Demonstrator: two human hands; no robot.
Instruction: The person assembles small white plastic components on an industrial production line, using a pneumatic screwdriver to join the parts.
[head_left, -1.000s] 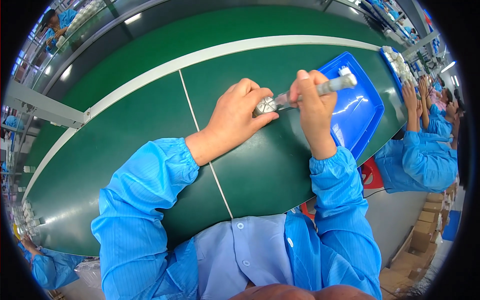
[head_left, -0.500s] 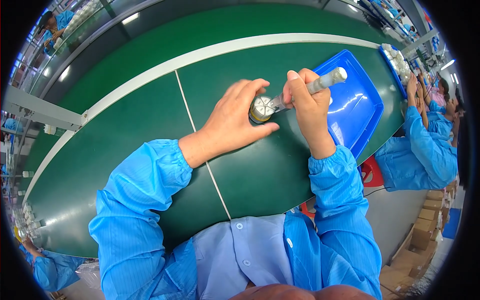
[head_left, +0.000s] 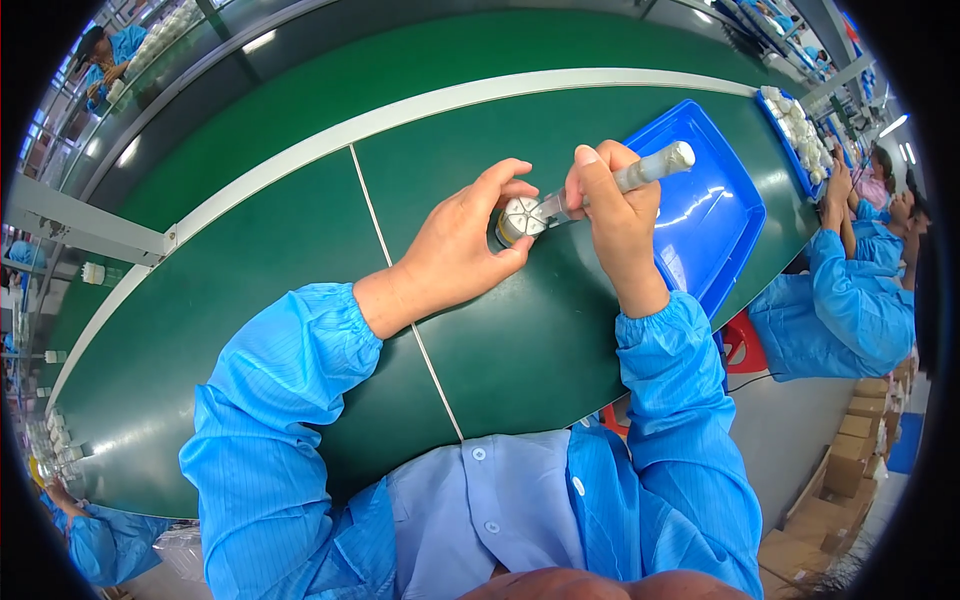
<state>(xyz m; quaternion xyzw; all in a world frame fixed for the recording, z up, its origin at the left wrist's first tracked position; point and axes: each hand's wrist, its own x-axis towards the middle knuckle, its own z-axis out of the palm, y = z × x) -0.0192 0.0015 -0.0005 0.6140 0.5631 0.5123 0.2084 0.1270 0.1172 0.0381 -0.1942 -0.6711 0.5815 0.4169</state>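
A small round part (head_left: 520, 218) stands on the green table top, its white face split by dark spoke-like lines and a yellowish band showing low on its side. My left hand (head_left: 462, 235) curls around it from the left, thumb at the near side and fingers at the far side, closed on it. In my right hand (head_left: 622, 215) is a translucent, syringe-like tube (head_left: 655, 168) with a whitish end. The tube slants down to the left, and its narrow lower end meets the right edge of the round part's face. Whether the tip touches the face is too small to tell.
An open blue tray (head_left: 712, 215) lies just right of my right hand. Beyond it a second blue tray (head_left: 797, 140) holds several white parts, near co-workers in blue sleeves (head_left: 845, 290). A raised pale strip (head_left: 450, 97) runs along the far side of the green table (head_left: 500, 350).
The left thumb and fingers have drawn in from spread apart and now close on the round part. The part has tilted or shifted slightly; my right hand has barely moved.
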